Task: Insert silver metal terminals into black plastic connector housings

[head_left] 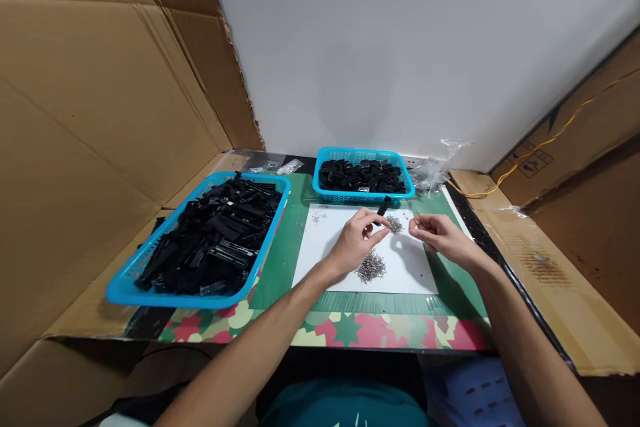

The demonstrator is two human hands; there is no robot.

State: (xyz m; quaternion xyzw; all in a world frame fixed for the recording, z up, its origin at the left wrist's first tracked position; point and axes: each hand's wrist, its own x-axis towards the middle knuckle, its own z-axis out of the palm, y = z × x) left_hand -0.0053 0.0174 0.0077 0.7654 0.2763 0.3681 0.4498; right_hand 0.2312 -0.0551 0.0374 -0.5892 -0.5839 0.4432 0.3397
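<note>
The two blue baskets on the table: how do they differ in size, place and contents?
The left basket is larger and lies beside the white sheet; the far basket is smaller and stands behind the sheet. The left basket holds long black parts, piled high; the far basket holds shorter black pieces. Both are blue plastic.

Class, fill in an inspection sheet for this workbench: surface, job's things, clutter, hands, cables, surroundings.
Surface: green mat with white sheet on it.
Job's things: black strip; metal bits in small heaps.
Clutter: large blue basket and small blue basket, both full of black parts; plastic bags.
Hands: left hand holds the strip; right hand pinches something tiny.
Cables: yellow wire at right.
Surroundings: cardboard walls, white wall.
</note>
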